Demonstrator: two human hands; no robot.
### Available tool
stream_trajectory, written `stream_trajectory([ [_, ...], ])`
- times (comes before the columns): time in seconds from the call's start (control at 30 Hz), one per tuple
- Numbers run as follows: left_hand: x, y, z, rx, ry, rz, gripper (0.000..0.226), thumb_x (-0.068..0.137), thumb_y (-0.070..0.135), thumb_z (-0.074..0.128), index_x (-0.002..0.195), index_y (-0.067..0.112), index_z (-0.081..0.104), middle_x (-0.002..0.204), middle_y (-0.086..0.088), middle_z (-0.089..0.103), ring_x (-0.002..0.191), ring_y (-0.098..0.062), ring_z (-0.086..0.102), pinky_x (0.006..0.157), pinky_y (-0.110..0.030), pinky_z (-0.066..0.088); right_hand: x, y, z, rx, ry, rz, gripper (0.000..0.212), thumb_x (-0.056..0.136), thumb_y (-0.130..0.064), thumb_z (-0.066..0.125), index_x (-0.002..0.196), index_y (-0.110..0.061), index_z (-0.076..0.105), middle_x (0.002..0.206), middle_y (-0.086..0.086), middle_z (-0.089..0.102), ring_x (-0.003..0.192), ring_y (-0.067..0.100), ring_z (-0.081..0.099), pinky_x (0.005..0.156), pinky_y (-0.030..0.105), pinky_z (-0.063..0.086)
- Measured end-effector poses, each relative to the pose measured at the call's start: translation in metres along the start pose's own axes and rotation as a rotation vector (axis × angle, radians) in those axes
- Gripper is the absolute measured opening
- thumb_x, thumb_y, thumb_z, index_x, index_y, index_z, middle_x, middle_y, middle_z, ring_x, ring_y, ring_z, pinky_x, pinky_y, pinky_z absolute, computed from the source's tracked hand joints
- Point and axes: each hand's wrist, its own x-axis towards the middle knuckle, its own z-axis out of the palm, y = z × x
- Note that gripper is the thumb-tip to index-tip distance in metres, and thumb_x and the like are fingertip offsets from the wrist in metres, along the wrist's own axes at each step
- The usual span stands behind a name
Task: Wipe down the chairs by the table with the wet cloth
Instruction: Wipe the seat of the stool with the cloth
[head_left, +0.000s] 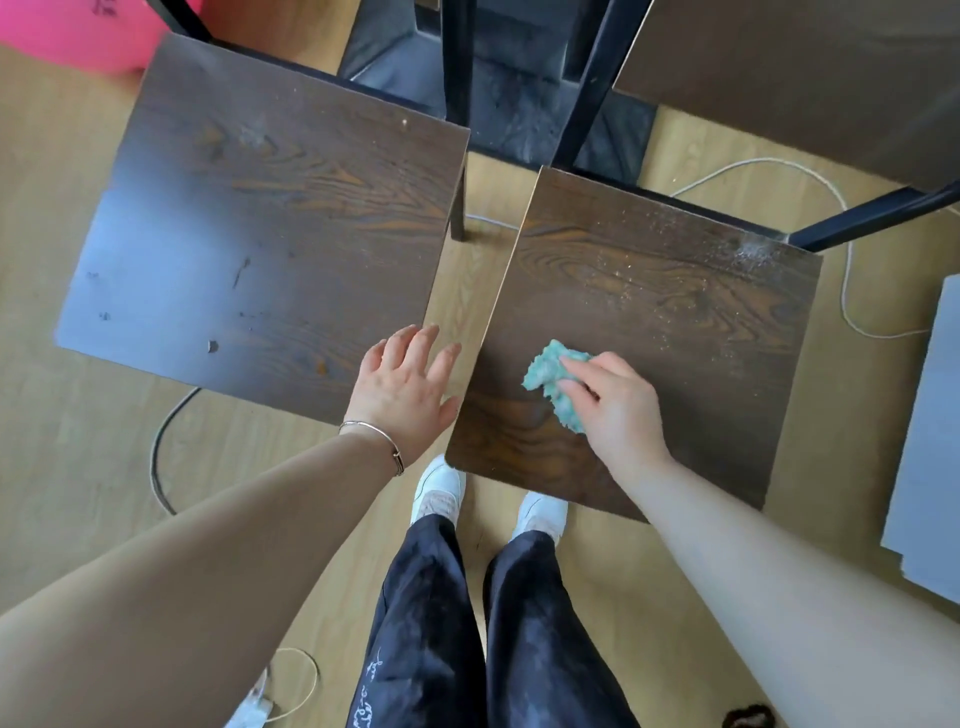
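Note:
Two dark wooden chair seats stand side by side below me. On the right chair seat (675, 312) my right hand (615, 405) holds a crumpled teal cloth (550, 376) against the front left part of the wood. Pale dust and crumbs speckle the far right part of that seat. My left hand (408, 387) hovers with fingers spread over the near right corner of the left chair seat (249, 223), which carries a few small marks. A thin bracelet sits on my left wrist.
The table's dark top (810, 67) and black legs (597, 78) lie beyond the chairs. A pink bin (78, 31) is at the far left, a grey panel (930, 441) at the right. A black cable (158, 457) and white cord (844, 260) trail on the wooden floor.

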Motion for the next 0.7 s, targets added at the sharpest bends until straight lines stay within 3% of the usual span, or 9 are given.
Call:
stream_trajectory([
  [0.17, 0.073, 0.014, -0.03, -0.004, 0.068, 0.005, 0.062, 0.094, 0.055, 0.038, 0.149, 0.027, 0.026, 0.156, -0.005, 0.023, 0.141, -0.029, 0.022, 0.109, -0.045, 0.029, 0.118, 0.028, -0.043, -0.041, 0.161, 0.14, 0.031, 0.095, -0.02, 0.064, 0.125, -0.01, 0.067, 0.107, 0.005, 0.063, 0.095, 0.019, 0.062, 0.086, 0.03, 0.053],
  [0.3, 0.123, 0.026, -0.055, -0.019, 0.135, 0.01, 0.064, 0.093, 0.054, 0.042, 0.148, 0.026, 0.026, 0.155, -0.006, 0.024, 0.138, -0.03, 0.024, 0.106, -0.046, 0.032, 0.185, 0.032, -0.054, -0.025, 0.149, 0.236, 0.035, 0.096, -0.029, 0.062, 0.128, -0.015, 0.065, 0.114, 0.001, 0.062, 0.101, 0.017, 0.059, 0.085, 0.025, 0.05],
  [0.4, 0.142, 0.032, -0.064, -0.029, 0.15, 0.018, 0.063, 0.093, 0.053, 0.043, 0.148, 0.026, 0.027, 0.154, -0.006, 0.025, 0.137, -0.031, 0.025, 0.105, -0.047, 0.033, 0.197, 0.034, -0.05, -0.035, 0.086, 0.254, 0.035, 0.095, -0.031, 0.063, 0.127, -0.017, 0.066, 0.105, -0.001, 0.059, 0.095, 0.016, 0.058, 0.076, 0.021, 0.043],
  [0.53, 0.147, 0.033, -0.06, -0.027, 0.121, 0.017, 0.062, 0.094, 0.053, 0.042, 0.147, 0.026, 0.026, 0.153, -0.006, 0.026, 0.136, -0.031, 0.026, 0.105, -0.047, 0.034, 0.195, 0.033, -0.049, -0.029, 0.071, 0.245, 0.036, 0.094, -0.029, 0.065, 0.128, -0.017, 0.066, 0.111, 0.0, 0.062, 0.098, 0.016, 0.059, 0.088, 0.028, 0.054],
  [0.7, 0.125, 0.029, -0.048, -0.044, 0.073, 0.013, 0.061, 0.094, 0.053, 0.04, 0.147, 0.026, 0.026, 0.153, -0.006, 0.027, 0.137, -0.031, 0.026, 0.106, -0.046, 0.034, 0.175, 0.027, -0.038, -0.058, -0.03, 0.087, 0.032, 0.095, -0.024, 0.064, 0.125, -0.017, 0.067, 0.114, 0.0, 0.061, 0.103, 0.015, 0.058, 0.09, 0.023, 0.049],
])
